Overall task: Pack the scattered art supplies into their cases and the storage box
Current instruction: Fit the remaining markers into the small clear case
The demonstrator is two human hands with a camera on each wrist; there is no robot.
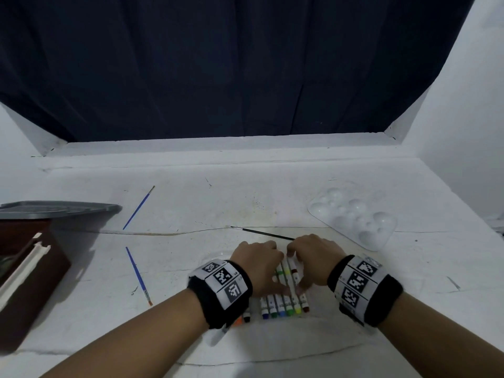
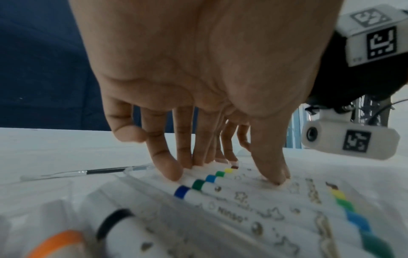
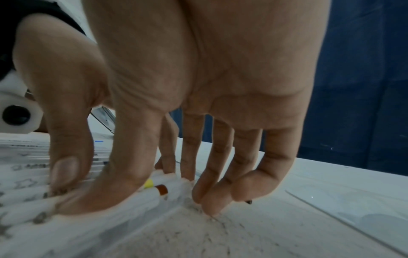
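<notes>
Pressing straight fingers (image 2: 170, 167) on markers (image 1: 283, 304), both hands hide what wrist views reveal

The white table (image 1: 245, 192) carries three brushes, a palette (image 1: 354, 216), markers and a box (image 1: 27, 268).

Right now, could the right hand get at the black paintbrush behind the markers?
Probably yes. The black paintbrush lies bare on the table just beyond the right hand, its near end by the knuckles. Nothing covers it, though that hand's fingers are pressing the markers.
</notes>
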